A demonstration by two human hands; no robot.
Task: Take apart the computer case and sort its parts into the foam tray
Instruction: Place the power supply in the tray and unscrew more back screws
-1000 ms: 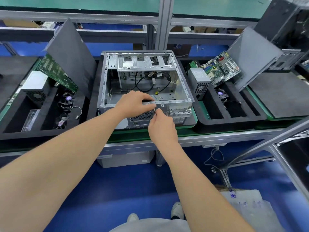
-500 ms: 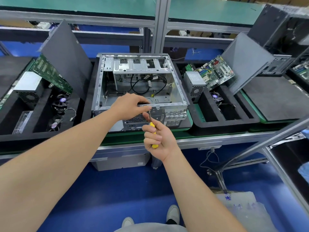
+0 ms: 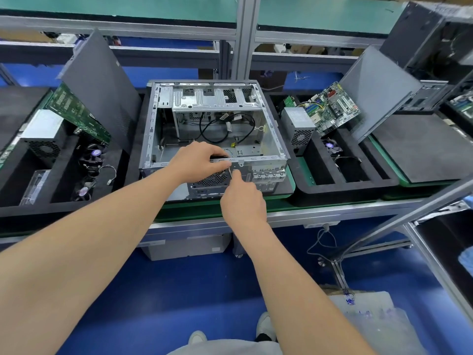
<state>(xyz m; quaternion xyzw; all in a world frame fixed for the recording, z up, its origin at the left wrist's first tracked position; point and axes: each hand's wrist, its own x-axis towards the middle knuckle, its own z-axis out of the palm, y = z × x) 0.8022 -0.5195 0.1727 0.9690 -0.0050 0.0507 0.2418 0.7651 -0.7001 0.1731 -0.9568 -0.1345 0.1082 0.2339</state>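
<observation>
1 computer case (image 3: 215, 129): left hand (image 3: 198, 162) grips rear rim, right hand (image 3: 242, 198) fisted, contents can't tell.

Computer case (image 3: 212, 129) sits open-side-up at bench centre, between two foam trays. Left foam tray (image 3: 64, 201): power supply (image 3: 42, 129) at rear left, circuit board (image 3: 76, 111) leaning behind it against a tilted side panel (image 3: 102, 85), fans (image 3: 89, 170) in the middle compartment. Right foam tray (image 3: 345, 190): power supply (image 3: 298, 126) nearest the case, motherboard (image 3: 332, 107) propped behind it, side panel (image 3: 378, 90) leaning at right. Both hands, left hand (image 3: 197, 162) and right hand (image 3: 243, 201), meet at the case's near edge.
</observation>
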